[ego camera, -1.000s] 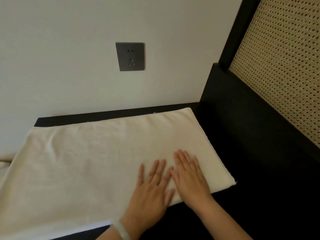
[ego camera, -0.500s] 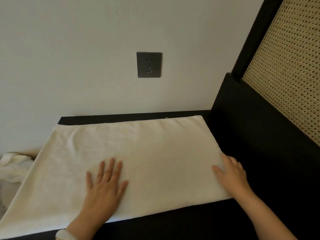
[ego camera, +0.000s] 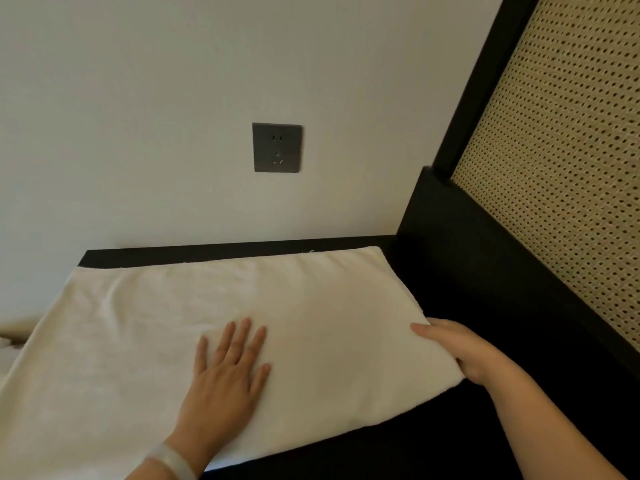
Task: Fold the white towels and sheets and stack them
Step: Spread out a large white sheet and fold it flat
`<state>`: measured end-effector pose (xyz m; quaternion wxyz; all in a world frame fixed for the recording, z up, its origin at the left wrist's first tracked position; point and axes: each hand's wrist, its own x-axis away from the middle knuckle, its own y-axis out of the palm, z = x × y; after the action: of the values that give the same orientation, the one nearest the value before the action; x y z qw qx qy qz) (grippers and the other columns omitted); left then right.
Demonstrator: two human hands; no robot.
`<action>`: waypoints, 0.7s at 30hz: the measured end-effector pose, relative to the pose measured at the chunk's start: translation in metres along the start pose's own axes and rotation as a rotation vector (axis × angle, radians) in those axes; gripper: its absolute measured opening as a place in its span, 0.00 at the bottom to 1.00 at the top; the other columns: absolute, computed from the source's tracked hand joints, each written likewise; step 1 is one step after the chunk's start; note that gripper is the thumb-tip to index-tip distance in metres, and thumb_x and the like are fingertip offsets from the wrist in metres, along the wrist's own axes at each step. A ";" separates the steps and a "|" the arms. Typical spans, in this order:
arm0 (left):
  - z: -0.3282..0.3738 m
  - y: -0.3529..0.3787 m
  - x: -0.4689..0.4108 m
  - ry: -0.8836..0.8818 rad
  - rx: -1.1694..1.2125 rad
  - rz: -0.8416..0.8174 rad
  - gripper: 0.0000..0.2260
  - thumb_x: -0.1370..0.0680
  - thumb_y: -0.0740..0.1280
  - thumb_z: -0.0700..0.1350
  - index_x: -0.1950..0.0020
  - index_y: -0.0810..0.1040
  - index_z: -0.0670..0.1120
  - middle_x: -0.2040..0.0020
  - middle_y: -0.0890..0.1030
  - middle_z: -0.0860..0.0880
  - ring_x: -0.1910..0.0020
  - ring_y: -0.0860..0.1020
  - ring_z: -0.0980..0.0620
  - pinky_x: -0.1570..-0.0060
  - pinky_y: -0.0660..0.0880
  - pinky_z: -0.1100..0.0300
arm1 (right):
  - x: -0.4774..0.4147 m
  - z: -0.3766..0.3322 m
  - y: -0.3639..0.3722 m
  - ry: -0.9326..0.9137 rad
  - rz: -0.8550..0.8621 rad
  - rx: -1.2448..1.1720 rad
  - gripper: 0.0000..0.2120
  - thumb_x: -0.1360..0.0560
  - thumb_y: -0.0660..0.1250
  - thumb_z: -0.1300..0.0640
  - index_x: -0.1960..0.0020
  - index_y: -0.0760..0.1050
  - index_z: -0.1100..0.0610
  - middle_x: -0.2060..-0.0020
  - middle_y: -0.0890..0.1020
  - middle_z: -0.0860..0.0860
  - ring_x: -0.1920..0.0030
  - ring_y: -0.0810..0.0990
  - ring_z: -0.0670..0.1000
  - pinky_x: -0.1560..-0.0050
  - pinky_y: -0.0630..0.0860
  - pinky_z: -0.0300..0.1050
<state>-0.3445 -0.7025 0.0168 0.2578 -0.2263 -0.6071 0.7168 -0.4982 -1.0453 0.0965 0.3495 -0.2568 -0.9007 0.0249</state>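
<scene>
Our left hand (ego camera: 225,379) lay flat, fingers spread, pinning towel (ego camera: 311,323); right hand (ego camera: 460,351) gripped its edge. We judged: fold over evenly.

Dim, warm, even indoor light; source not visible. Wall (ego camera: 173,98) grades from grey to paler tone, no glare. Black desk (ego camera: 485,341) crushed to near featureless dark. Soft shadow under the left hand (ego camera: 225,372). Overall slightly soft, compressed. Wide-angle bending tilts the rattan panel (ego camera: 571,168) at right.
</scene>
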 end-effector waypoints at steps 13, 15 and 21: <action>-0.022 -0.023 0.007 -0.386 1.049 0.253 0.17 0.17 0.62 0.44 0.30 0.70 0.58 0.31 0.72 0.56 0.33 0.71 0.57 0.39 0.66 0.69 | 0.045 -0.072 0.213 -0.546 -0.212 0.868 0.26 0.22 0.64 0.45 0.26 0.64 0.47 0.45 0.80 0.48 0.49 0.79 0.48 0.53 0.73 0.42; -0.026 -0.029 0.015 -0.500 1.121 0.301 0.15 0.18 0.62 0.44 0.33 0.72 0.59 0.37 0.76 0.54 0.41 0.76 0.56 0.51 0.71 0.68 | 0.045 -0.065 0.235 -0.377 -0.442 0.780 0.28 0.21 0.63 0.44 0.23 0.60 0.47 0.53 0.82 0.47 0.59 0.81 0.43 0.58 0.76 0.38; -0.019 -0.035 0.023 -0.562 0.992 0.168 0.16 0.19 0.64 0.45 0.31 0.69 0.46 0.45 0.77 0.51 0.52 0.79 0.54 0.55 0.77 0.64 | 0.013 -0.050 0.199 -0.387 -0.047 0.753 0.08 0.19 0.60 0.52 0.53 0.77 0.51 0.61 0.82 0.49 0.63 0.81 0.47 0.60 0.78 0.42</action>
<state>-0.3469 -0.6687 0.0477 0.1043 0.0733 -0.2234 0.9663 -0.3859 -0.8737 0.0973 0.2441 -0.0810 -0.8834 0.3918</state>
